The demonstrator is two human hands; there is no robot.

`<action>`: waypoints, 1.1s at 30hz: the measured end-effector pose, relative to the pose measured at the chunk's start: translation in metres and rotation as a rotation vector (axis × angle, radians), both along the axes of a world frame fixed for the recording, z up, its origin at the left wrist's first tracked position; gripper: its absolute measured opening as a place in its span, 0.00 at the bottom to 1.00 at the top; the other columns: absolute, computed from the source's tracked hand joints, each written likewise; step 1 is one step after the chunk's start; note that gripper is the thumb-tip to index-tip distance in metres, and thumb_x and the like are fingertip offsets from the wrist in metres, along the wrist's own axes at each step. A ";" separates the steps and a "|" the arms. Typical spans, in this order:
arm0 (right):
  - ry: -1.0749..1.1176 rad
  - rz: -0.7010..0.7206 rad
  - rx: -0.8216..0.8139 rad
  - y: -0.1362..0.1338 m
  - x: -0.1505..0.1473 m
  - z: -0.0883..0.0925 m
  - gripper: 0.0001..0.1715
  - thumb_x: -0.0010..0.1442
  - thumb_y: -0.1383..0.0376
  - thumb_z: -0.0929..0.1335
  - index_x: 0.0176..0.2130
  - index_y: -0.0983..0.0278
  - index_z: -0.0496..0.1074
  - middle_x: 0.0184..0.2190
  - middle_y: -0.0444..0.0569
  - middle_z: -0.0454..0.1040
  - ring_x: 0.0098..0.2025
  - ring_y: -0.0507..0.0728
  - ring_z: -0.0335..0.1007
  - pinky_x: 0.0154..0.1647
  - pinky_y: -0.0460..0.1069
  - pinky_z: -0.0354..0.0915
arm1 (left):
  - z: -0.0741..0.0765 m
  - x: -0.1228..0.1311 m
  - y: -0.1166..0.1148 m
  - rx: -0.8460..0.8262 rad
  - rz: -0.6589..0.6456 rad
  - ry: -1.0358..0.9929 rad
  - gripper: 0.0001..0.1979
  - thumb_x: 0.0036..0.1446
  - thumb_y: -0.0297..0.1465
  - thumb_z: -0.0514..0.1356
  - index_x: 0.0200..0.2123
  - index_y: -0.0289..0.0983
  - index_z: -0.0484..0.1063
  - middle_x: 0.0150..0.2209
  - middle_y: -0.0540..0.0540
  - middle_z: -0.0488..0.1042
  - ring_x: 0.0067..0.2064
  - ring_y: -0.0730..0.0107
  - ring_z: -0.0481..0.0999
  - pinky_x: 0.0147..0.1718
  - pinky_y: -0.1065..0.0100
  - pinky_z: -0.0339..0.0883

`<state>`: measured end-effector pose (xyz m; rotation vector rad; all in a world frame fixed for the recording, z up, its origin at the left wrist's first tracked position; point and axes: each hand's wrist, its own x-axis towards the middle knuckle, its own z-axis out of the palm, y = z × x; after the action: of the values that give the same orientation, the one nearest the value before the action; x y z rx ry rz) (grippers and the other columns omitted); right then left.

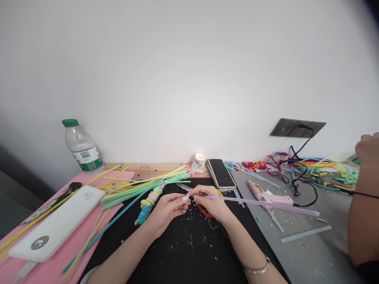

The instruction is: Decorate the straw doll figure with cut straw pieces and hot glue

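Observation:
My left hand (171, 207) and my right hand (209, 201) meet above the black mat (186, 256). Both pinch the end of a lilac pipe cleaner (263, 203), whose long part stretches to the right past my right wrist. A small dark piece shows between the fingertips; what it is I cannot make out. Just left of my left hand lies a fuzzy yellow, green and blue coiled piece (149, 205). Partly behind my right hand, a red loop (204, 212) rests on the mat.
Green and yellow pipe cleaners (127, 195), a white power bank (59, 225) and a bottle (84, 150) are left. A phone (221, 174) and paper cup (198, 163) stand behind. Right are a corded pink glue gun (275, 200), glue sticks (306, 234) and another person's arm (365, 205).

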<state>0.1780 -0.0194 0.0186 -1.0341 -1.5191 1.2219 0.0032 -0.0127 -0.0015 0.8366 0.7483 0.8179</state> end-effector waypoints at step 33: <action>-0.030 -0.011 0.028 0.003 0.008 0.001 0.08 0.52 0.66 0.70 0.34 0.64 0.79 0.28 0.46 0.72 0.28 0.50 0.65 0.29 0.46 0.62 | 0.004 0.000 -0.002 -0.011 -0.032 -0.031 0.14 0.49 0.34 0.66 0.40 0.33 0.77 0.39 0.40 0.77 0.37 0.72 0.74 0.40 0.70 0.69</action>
<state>0.1859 -0.0161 0.0200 -1.0447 -1.5475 1.1790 0.0033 -0.0147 0.0027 0.8221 0.7095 0.7955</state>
